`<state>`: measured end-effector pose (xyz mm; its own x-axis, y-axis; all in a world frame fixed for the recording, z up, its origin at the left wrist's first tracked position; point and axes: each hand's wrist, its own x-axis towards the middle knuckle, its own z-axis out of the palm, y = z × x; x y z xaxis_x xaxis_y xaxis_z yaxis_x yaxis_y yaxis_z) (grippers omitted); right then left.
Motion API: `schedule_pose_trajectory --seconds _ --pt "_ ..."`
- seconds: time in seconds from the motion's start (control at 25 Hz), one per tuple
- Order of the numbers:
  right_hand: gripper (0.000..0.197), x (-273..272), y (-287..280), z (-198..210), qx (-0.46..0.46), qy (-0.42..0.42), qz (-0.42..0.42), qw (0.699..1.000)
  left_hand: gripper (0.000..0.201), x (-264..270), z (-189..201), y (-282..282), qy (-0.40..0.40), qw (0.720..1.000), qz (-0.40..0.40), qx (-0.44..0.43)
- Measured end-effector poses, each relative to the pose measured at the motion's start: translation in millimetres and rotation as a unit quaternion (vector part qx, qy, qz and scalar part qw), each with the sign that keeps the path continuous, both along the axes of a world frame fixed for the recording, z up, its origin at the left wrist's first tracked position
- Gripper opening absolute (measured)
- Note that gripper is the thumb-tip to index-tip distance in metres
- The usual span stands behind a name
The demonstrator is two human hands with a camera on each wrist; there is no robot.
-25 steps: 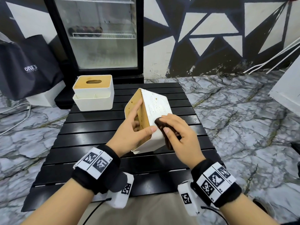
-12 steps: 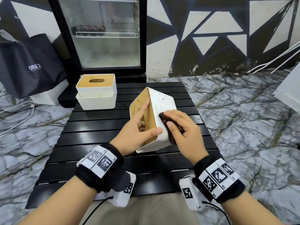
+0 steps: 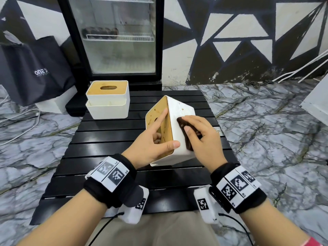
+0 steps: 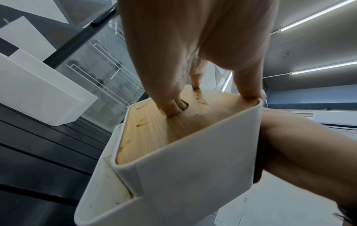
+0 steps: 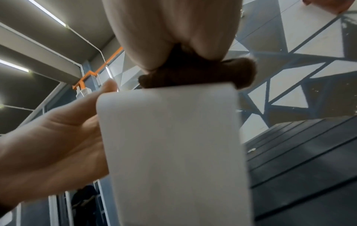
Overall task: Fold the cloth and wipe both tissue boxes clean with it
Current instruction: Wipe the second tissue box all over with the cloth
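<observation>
1. Tissue box [image 3: 179,119], white with a wooden lid, is standing tipped on edge on the black slatted table [image 3: 110,139], between both hands.
2. Left hand [image 3: 152,141] is gripping it: fingers hooked into the lid slot, thumb on the near corner.
3. Right hand [image 3: 202,137] is pressing the folded brown cloth [image 3: 182,124] against its white side, fingers curled over the cloth.
4. Second tissue box [image 3: 108,100] is sitting upright at the table's far left.

A glass-door fridge [image 3: 117,38] stands behind the black slatted table [image 3: 110,139], a dark bag [image 3: 33,68] at its left.
</observation>
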<state>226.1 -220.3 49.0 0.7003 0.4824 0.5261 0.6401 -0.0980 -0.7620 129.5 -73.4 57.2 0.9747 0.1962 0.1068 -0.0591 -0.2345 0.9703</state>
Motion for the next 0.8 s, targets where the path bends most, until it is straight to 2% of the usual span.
schedule_pose_trajectory --seconds 0.12,0.28,0.52,0.8 --pt "0.029 -8 13 8 0.014 -0.015 -0.005 1.000 0.097 -1 -1 -1 -0.003 1.000 -0.002 0.013" --pt "0.028 -12 4 -2 0.011 -0.055 0.030 0.998 0.096 -4 -2 0 -0.006 1.000 0.003 0.003" --pt "0.029 -2 17 8 0.012 -0.023 -0.023 0.999 0.093 -7 -2 -3 -0.004 1.000 0.008 0.006" --pt "0.031 -11 3 -8 0.008 -0.081 0.029 0.996 0.090 -12 -5 3 -0.005 1.000 0.005 -0.007"
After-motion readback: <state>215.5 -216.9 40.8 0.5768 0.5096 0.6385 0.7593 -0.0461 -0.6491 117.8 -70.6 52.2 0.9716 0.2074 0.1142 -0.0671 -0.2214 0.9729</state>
